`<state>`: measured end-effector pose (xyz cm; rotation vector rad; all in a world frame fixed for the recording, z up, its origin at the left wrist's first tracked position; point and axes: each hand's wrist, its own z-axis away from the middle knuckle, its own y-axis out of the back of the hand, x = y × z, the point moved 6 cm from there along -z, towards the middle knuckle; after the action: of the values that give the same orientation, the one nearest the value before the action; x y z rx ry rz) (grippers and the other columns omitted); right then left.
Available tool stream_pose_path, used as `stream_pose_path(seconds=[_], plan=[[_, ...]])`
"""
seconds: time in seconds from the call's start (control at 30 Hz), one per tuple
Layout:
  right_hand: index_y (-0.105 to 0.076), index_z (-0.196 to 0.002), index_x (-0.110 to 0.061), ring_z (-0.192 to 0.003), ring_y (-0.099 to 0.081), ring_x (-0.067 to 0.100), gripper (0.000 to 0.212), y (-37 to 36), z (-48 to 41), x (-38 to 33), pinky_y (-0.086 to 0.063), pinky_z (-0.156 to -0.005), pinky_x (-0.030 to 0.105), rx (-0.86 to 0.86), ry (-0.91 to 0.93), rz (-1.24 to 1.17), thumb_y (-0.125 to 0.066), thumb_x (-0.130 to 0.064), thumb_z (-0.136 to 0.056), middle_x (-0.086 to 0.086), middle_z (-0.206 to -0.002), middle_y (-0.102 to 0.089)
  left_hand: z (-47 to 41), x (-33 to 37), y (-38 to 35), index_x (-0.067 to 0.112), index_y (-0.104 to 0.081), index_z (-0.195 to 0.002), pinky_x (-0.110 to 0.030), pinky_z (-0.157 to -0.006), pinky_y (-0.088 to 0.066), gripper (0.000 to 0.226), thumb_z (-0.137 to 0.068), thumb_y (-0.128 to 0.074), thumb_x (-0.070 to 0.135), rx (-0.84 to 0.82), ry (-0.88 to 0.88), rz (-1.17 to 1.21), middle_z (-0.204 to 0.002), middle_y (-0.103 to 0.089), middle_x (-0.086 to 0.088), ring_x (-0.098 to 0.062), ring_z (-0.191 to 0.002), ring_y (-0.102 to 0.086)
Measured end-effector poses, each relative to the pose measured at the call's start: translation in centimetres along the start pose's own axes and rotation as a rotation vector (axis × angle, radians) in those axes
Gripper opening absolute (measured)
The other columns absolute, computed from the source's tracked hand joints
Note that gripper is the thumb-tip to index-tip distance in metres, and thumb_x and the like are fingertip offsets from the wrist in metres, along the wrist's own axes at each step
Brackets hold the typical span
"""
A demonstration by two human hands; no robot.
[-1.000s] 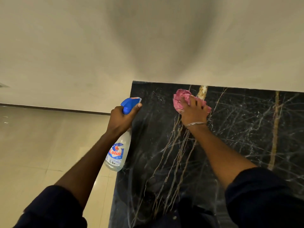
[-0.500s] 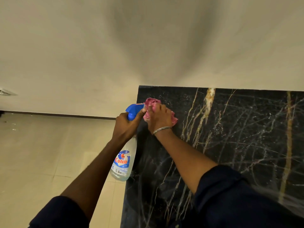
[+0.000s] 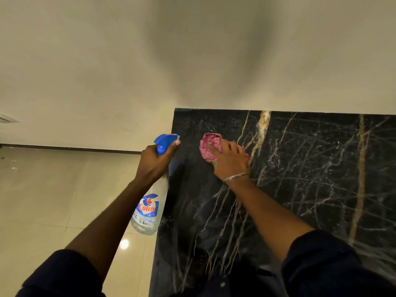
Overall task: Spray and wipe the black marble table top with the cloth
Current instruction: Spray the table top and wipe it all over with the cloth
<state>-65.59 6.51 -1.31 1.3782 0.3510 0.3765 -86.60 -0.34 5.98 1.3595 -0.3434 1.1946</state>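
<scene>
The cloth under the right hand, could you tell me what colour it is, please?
The cloth is pink, clearest in the head view.

A plain cream wall (image 3: 85, 61) is filling the upper half of the view, from 9 o'clock round to 3 o'clock, and a soft dark shadow (image 3: 203, 50) is spreading down it at 12 o'clock. A dark skirting strip (image 3: 75, 148) is running along the wall's foot at 9 o'clock. Below it, glossy beige floor tiles (image 3: 42, 200) are stretching out at 8 o'clock, with a round glare spot (image 3: 124, 244) shining on them near 7 o'clock. A pale fitting (image 3: 6, 118) is peeking in at the far 9 o'clock edge, too cut off to identify.
</scene>
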Motion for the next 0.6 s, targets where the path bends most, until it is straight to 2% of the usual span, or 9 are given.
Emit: stream_pose_path(seconds=[0.07,0.17,0.3,0.37,0.43,0.53,0.6], plan=[[-0.035,-0.148,-0.036,-0.113,-0.046,0.032,0.060,-0.2,1.7,4.2,-0.040,-0.090,0.044,0.000,-0.094,0.027,-0.052,-0.048,-0.092,0.011,-0.133,-0.047,0.4,0.2,-0.4,-0.001,-0.063,-0.092,-0.019,-0.059,-0.044,0.052,-0.092,-0.053,0.050,-0.005,-0.015,-0.001,-0.063,-0.057,-0.007,-0.018,-0.059,-0.056],[-0.039,-0.149,-0.029,-0.110,-0.048,0.035,0.061,-0.2,3.8,8.5,-0.044,-0.087,0.045,0.007,-0.224,0.039,-0.053,-0.044,-0.091,0.016,-0.134,-0.047,0.9,0.0,-0.9,0.001,-0.063,-0.091,-0.017,-0.059,-0.044,0.051,-0.092,-0.053,0.050,-0.011,-0.027,-0.009,-0.064,-0.059,-0.007,-0.016,-0.059,-0.057],[-0.039,-0.147,-0.025,-0.119,-0.043,0.037,0.063,0.2,3.5,7.5,-0.042,-0.095,0.047,-0.026,-0.334,-0.012,-0.055,-0.043,-0.088,0.019,-0.141,-0.039,1.3,-0.5,-1.3,0.002,-0.063,-0.087,-0.024,-0.060,-0.049,0.052,-0.090,-0.053,0.053,-0.025,-0.034,0.019,-0.061,-0.059,-0.008,-0.020,-0.056,-0.058],[-0.038,-0.146,-0.024,-0.124,-0.041,0.038,0.063,0.5,2.4,4.8,-0.042,-0.097,0.046,-0.032,-0.306,-0.044,-0.055,-0.042,-0.089,0.020,-0.144,-0.036,1.5,-0.8,-1.2,0.002,-0.063,-0.088,-0.020,-0.059,-0.047,0.050,-0.091,-0.053,0.051,-0.018,-0.024,0.011,-0.059,-0.057,-0.004,-0.017,-0.055,-0.058],[-0.037,-0.146,-0.024,-0.121,-0.042,0.036,0.066,0.7,0.8,0.7,-0.043,-0.095,0.045,-0.057,-0.208,-0.071,-0.059,-0.043,-0.087,0.019,-0.143,-0.036,1.6,-1.0,-0.9,0.003,-0.063,-0.088,-0.018,-0.058,-0.047,0.048,-0.091,-0.054,0.050,-0.015,-0.013,0.010,-0.059,-0.057,-0.002,-0.015,-0.056,-0.058],[-0.029,-0.149,-0.019,-0.123,-0.041,0.036,0.075,1.2,-1.6,-6.1,-0.047,-0.095,0.045,-0.101,-0.064,-0.089,-0.061,-0.045,-0.087,0.020,-0.147,-0.031,1.5,-1.4,-0.5,0.004,-0.061,-0.086,-0.021,-0.058,-0.047,0.046,-0.090,-0.057,0.050,0.004,0.009,0.010,-0.059,-0.055,-0.002,-0.016,-0.056,-0.056],[-0.027,-0.149,-0.012,-0.127,-0.043,0.033,0.072,2.1,-2.5,-10.0,-0.048,-0.099,0.042,-0.122,0.017,-0.137,-0.059,-0.040,-0.092,0.019,-0.146,-0.034,1.3,-1.7,-0.1,0.008,-0.059,-0.085,-0.023,-0.060,-0.046,0.042,-0.089,-0.057,0.050,0.030,0.031,-0.002,-0.061,-0.054,-0.002,-0.016,-0.057,-0.054]])
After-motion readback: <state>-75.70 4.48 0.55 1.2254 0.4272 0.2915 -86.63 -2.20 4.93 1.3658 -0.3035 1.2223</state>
